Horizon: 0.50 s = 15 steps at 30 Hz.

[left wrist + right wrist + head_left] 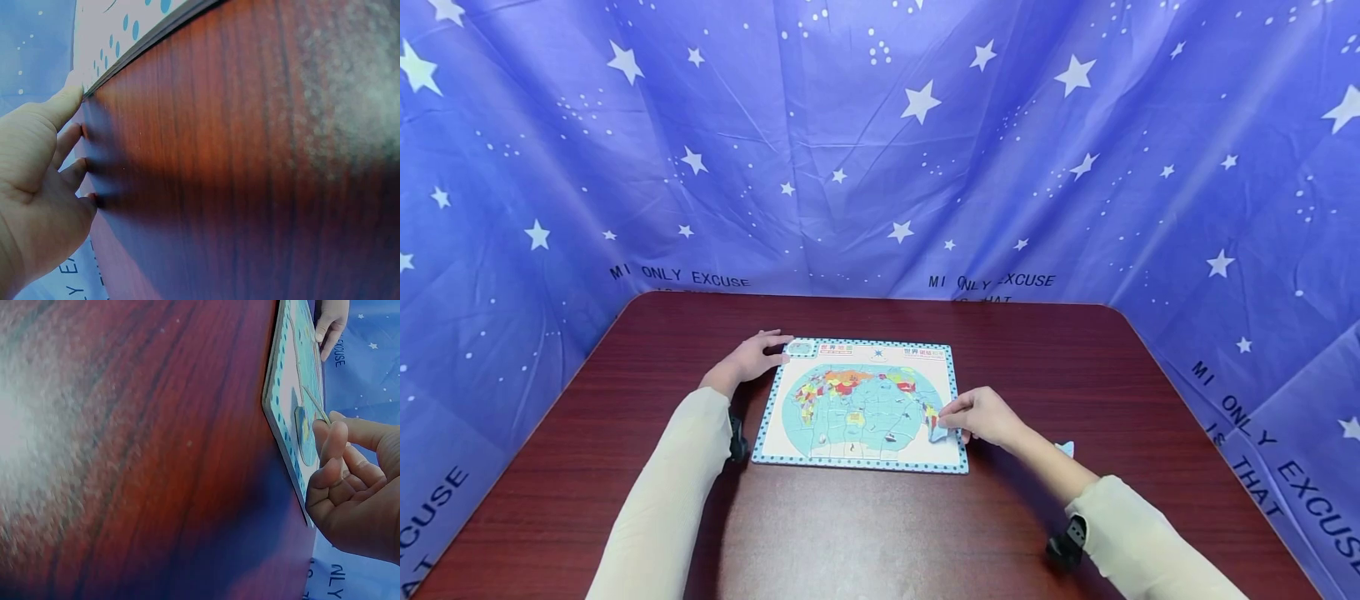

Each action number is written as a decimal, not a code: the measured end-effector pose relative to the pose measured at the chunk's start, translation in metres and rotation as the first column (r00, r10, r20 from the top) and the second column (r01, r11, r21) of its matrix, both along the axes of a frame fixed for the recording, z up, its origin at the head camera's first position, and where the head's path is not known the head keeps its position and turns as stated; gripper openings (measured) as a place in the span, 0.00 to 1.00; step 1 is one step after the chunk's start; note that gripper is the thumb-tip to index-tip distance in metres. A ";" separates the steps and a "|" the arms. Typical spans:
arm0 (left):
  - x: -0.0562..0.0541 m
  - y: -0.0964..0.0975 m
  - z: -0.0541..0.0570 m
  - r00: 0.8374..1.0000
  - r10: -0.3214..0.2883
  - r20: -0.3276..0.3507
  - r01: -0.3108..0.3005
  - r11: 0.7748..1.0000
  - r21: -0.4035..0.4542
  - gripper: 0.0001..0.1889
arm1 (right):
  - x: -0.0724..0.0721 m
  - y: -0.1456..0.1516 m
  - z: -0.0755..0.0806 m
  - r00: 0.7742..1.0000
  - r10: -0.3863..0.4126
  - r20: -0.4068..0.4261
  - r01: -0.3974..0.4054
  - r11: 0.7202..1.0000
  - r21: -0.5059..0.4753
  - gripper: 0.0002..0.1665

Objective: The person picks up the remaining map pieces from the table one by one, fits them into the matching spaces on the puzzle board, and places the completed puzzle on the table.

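A world map jigsaw puzzle point(861, 465) with a dotted blue border lies flat on the table. My right hand point(988, 414) is over its right side and pinches a puzzle piece point(315, 404) between thumb and fingertips. That piece is tilted, seen nearly edge-on in the right wrist view. Below it, another puzzle piece point(302, 434) shows at the board's right part. At the board's upper left corner rests my left hand point(750, 357), its fingers extended. In the left wrist view the thumb point(70, 99) touches the board's edge while the other fingertips are on the table.
On the dark red wooden table point(820, 533), a light blue puzzle piece point(1065, 448) lies right of the board, partly hidden behind the right forearm. A blue curtain point(850, 108) with white stars hangs behind and around the table.
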<state>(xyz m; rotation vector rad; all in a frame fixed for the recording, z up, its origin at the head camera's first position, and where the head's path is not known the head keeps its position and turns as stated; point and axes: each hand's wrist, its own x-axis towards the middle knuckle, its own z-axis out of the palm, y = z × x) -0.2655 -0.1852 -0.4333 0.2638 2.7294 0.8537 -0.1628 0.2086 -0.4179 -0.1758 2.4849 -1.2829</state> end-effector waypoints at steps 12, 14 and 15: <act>-0.002 -0.002 -0.002 1.000 0.009 0.008 -0.009 1.000 0.001 0.27 | 0.003 -0.009 -0.008 1.000 0.005 0.011 -0.005 0.999 -0.035 0.09; -0.003 -0.002 -0.003 1.000 0.010 0.011 -0.010 1.000 0.003 0.27 | 0.003 -0.011 -0.009 1.000 -0.013 0.019 0.013 0.999 -0.032 0.08; -0.003 -0.002 -0.003 1.000 0.008 0.010 -0.008 1.000 0.004 0.27 | 0.004 -0.012 -0.010 1.000 -0.023 0.021 0.023 0.999 -0.029 0.08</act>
